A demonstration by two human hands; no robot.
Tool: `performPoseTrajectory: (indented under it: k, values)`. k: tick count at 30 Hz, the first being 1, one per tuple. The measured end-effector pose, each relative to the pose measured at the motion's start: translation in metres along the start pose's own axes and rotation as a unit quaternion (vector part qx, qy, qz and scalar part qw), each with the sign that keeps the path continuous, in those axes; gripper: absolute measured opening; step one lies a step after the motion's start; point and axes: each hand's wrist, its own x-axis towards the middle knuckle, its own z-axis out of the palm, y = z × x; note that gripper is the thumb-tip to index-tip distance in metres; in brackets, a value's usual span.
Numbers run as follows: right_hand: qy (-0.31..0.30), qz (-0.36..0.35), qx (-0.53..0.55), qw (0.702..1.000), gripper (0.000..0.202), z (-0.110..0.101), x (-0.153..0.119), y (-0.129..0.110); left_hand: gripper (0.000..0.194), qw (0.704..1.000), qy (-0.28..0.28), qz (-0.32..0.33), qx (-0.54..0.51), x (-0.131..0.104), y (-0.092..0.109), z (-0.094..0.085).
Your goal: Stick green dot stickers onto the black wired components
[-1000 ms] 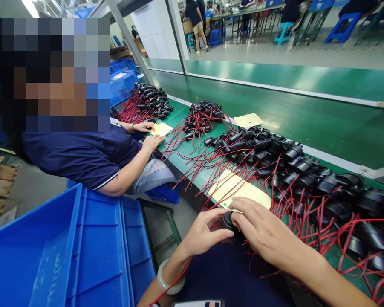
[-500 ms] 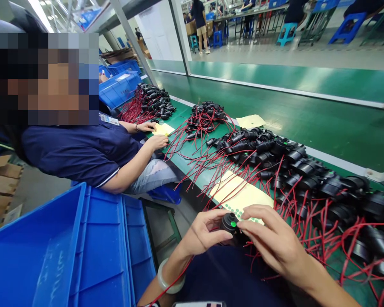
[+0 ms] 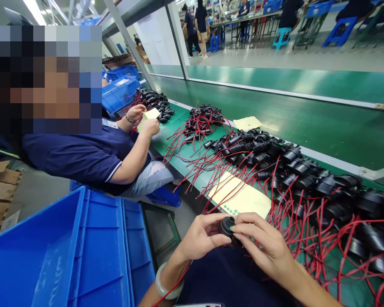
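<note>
In front of my body, my left hand [image 3: 202,237] grips a black stepped cylindrical part [image 3: 226,227] between thumb and fingers. A red wire [image 3: 175,285] runs down along my left wrist. My right hand [image 3: 266,239] is closed against the part's right side, its fingertips pressing at a small round green sticker [image 3: 232,229] there. These fingers hide much of that side. Just beyond my hands lies a pale yellow sticker sheet [image 3: 243,197] with green dots along its near edge, partly under red wires.
Black parts [image 3: 307,181] with red wires are heaped along the green bench [image 3: 175,149]. At left, a co-worker [image 3: 79,155] holds a yellow sheet [image 3: 148,117]. Blue bins [image 3: 99,238] stand at my left. Another yellow sheet [image 3: 247,123] lies by the bench rail.
My right fingertips have closed in on the green sticker and now partly cover it. The co-worker has lifted the yellow sheet off the bench. The view has shifted slightly.
</note>
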Motion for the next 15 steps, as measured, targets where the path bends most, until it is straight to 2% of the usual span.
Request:
performPoseTrajectory:
  k: [9,15]
  values:
    - [0.023,0.007,0.009,1.000,0.036,0.003,0.001,-0.007,0.043,0.999,0.004,-0.006,0.046,-0.002,0.012,0.003]
    - [0.020,0.019,0.046,0.999,0.034,0.005,-0.002,-0.005,0.040,1.000,-0.005,-0.002,-0.014,-0.003,0.006,-0.001]
